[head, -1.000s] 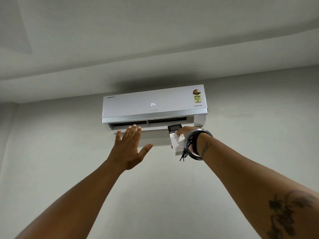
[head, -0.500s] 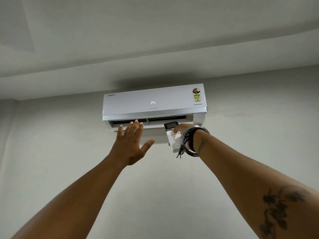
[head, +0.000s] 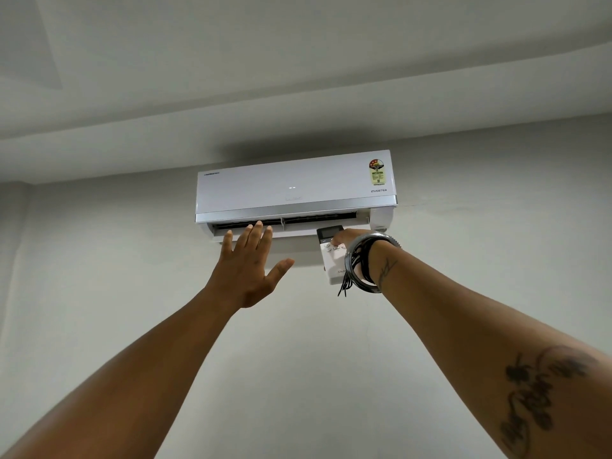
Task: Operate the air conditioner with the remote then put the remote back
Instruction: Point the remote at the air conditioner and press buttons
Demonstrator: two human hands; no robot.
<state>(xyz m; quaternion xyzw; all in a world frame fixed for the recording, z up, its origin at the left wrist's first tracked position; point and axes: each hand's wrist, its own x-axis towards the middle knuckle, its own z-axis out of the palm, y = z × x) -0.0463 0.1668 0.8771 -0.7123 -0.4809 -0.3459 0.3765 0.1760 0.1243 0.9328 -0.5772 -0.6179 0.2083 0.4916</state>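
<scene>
A white wall-mounted air conditioner (head: 294,187) hangs high on the wall, its lower vent flap open. Its front display shows only two small dashes. My left hand (head: 246,268) is raised flat just below the vent, fingers together and thumb spread, holding nothing. My right hand (head: 351,238) grips a white remote (head: 332,260) with a dark screen, held up under the unit's right end, thumb on the buttons near the screen. Bangles and black cords on my wrist hide most of that hand.
A plain pale wall (head: 496,260) surrounds the unit. Close above it runs a ceiling ledge (head: 298,117). A side wall meets the corner at far left (head: 13,260).
The display read 24 in both earlier frames and now shows two dashes. Both hands sit slightly higher, nearer the vent.
</scene>
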